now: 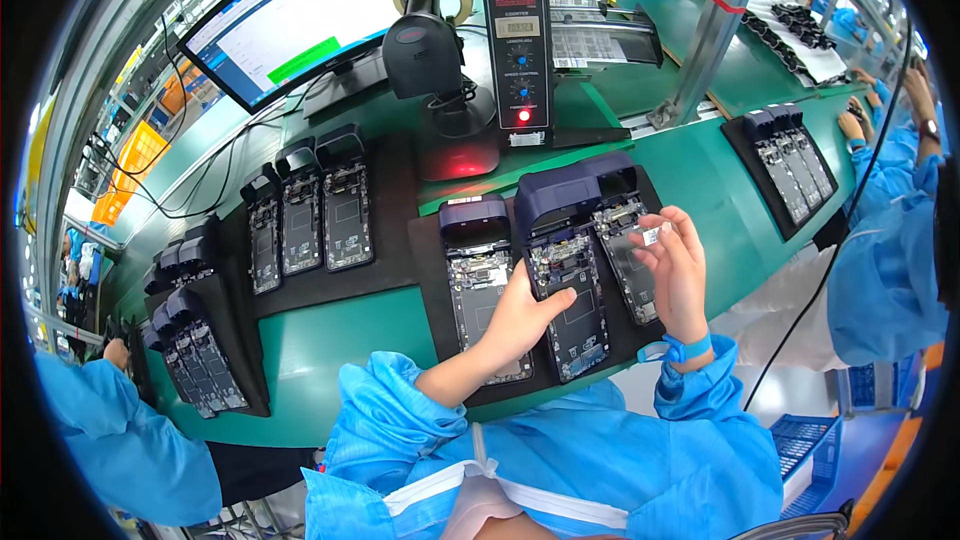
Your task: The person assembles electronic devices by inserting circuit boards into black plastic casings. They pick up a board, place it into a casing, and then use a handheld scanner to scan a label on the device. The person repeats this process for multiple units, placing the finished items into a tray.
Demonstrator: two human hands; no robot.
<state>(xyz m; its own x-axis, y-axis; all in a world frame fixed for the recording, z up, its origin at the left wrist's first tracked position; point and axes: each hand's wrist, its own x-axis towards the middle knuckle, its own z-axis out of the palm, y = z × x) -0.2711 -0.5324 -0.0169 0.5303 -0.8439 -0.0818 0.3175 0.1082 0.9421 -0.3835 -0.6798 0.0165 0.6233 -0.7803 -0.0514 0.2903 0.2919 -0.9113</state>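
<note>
My left hand (525, 310) grips the middle handheld terminal (570, 325), an opened dark device with its circuit board bare and a bulky purple-black head at the far end. Its thumb lies across the board. In my right hand (682, 275) a small white label (652, 236) is pinched between the fingertips, above the right-hand terminal (625, 265). A further opened terminal (478, 290) lies to the left, partly behind my left hand and forearm. All three are on a dark mat (430, 310) in front of me.
More opened terminals (345, 215) lie on mats at the left, and others (795, 165) at the right. A barcode scanner (425, 55) on a stand, a label counter box (518, 50) and a monitor (300, 20) stand behind. Co-workers in blue (890, 280) sit on both sides.
</note>
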